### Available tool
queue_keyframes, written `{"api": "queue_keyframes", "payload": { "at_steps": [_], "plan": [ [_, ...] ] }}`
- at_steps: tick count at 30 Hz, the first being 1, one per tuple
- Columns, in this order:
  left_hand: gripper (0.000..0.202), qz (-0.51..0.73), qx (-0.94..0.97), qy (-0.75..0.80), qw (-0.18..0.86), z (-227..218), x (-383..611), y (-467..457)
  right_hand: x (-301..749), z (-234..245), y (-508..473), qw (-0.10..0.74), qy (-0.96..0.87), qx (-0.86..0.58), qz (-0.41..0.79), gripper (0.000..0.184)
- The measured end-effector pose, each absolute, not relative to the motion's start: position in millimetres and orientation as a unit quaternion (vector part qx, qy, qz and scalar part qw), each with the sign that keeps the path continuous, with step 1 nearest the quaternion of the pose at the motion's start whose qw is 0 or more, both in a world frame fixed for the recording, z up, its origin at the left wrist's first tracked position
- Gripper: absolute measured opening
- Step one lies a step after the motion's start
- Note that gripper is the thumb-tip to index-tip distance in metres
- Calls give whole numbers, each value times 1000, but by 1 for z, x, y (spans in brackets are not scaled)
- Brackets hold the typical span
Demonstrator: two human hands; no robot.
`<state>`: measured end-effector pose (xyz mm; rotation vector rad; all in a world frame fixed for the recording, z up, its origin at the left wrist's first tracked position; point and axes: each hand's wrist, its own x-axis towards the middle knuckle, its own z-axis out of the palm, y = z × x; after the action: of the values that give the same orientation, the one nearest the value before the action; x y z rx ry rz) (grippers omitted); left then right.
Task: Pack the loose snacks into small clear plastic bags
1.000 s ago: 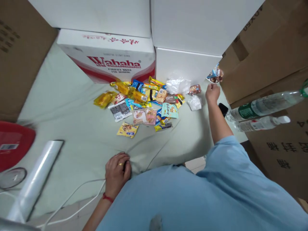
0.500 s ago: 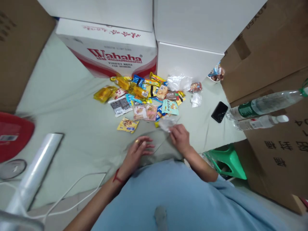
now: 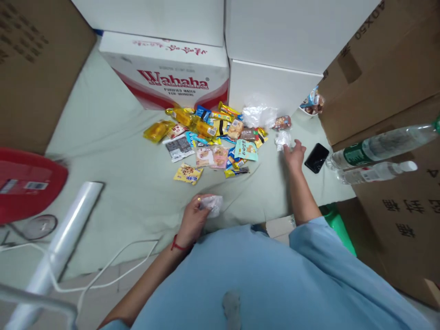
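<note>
Close to my body, my left hand [image 3: 195, 216] pinches a crumpled clear plastic bag [image 3: 214, 206]. My right hand [image 3: 294, 156] reaches out over the cloth with its fingers apart. Its fingertips are at the near edge of a small crumpled piece of clear plastic [image 3: 282, 138]; whether they touch it I cannot tell. Behind that lie a brown snack pack [image 3: 282, 122] and a larger heap of clear plastic bags [image 3: 258, 115]. Wrapped snacks are piled to the left, among them a mint-green packet [image 3: 246, 150], a pink packet [image 3: 212, 156] and a yellow packet [image 3: 188, 173].
A black phone [image 3: 316, 158] and two plastic bottles [image 3: 385, 147] lie at the right. White boxes, including a Wahaha carton [image 3: 168, 75], stand behind the snacks. At the left are a red object [image 3: 30, 185], a shiny roll [image 3: 65, 233] and a white cable [image 3: 118, 254].
The crumpled bag has passed from my right hand to my left. My right hand has moved away to the right and forward. A small yellow-and-dark snack stick is now uncovered.
</note>
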<state>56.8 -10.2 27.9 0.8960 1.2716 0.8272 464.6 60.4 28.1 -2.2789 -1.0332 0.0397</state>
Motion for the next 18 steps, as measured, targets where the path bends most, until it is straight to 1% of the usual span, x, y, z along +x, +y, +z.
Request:
{"api": "queue_keyframes", "payload": {
  "at_steps": [1,3,5,6,8,9,10,11,12,13,15,17,18],
  "plan": [
    [42,357,387,560,640,30,57,-13,475,24,74,296,-379,-876,41,58],
    [50,352,353,567,656,35,60,-15,484,18,96,270,-408,-867,94,54],
    [56,369,320,581,651,39,63,-15,480,17,106,267,-459,-842,100,52],
    [58,382,312,592,637,40,64,-14,474,20,106,277,-475,-831,84,54],
    [60,404,309,613,605,40,65,-11,453,29,97,327,-477,-815,37,55],
    [59,412,314,621,588,39,65,-10,438,35,87,363,-474,-801,32,52],
    [58,419,321,629,571,39,66,-8,419,40,74,398,-479,-781,50,50],
    [56,423,331,634,557,38,66,-8,397,45,59,425,-494,-752,101,47],
    [53,426,342,635,547,37,68,-7,371,48,44,436,-523,-709,183,47],
    [51,429,352,631,541,37,69,-7,344,49,30,427,-564,-651,275,49],
    [50,442,357,611,551,36,72,-8,295,47,8,377,-635,-540,404,56],
    [53,462,333,580,582,36,74,-8,265,43,2,335,-654,-478,480,44],
    [55,472,317,567,596,36,74,-9,259,41,5,335,-644,-473,499,39]
  ]
}}
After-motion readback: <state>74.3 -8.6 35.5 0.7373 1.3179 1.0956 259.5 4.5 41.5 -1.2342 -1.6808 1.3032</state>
